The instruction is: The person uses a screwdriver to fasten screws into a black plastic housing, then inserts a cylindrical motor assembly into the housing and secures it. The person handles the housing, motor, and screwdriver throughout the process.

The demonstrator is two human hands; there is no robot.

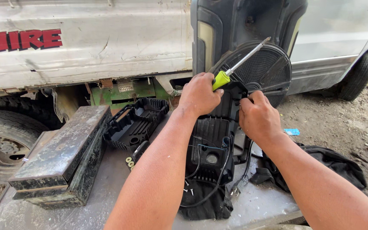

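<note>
While the left hand (pixel 200 94) is closed tight around a screwdriver (pixel 235 68) with a yellow-green handle, the metal shaft sticks up and away to the right, over a round black speaker grille (pixel 258 68). The right hand (pixel 258 117) is just beside the left one, and its fingers are curled onto the top edge of a black plastic housing (pixel 211 140), gripping it there. That housing runs from under both hands down toward the person, with black wires (pixel 211 170) looping over its lower part. A dark cloth (pixel 205 206) lies under its near end.

To the left of the left arm sits a black plastic tray-like cover (pixel 135 121), open side up. Farther left is a worn dark metal box (pixel 62 155). A few small screws (pixel 187 187) lie close to the left arm, near the wires. All of this rests on a dusty grey bench top (pixel 260 204). To the right of the right arm, a black bag (pixel 333 164) lies on the dirt ground. Behind the hands stands a white truck (pixel 107 42) with a big tyre (pixel 5 136).
</note>
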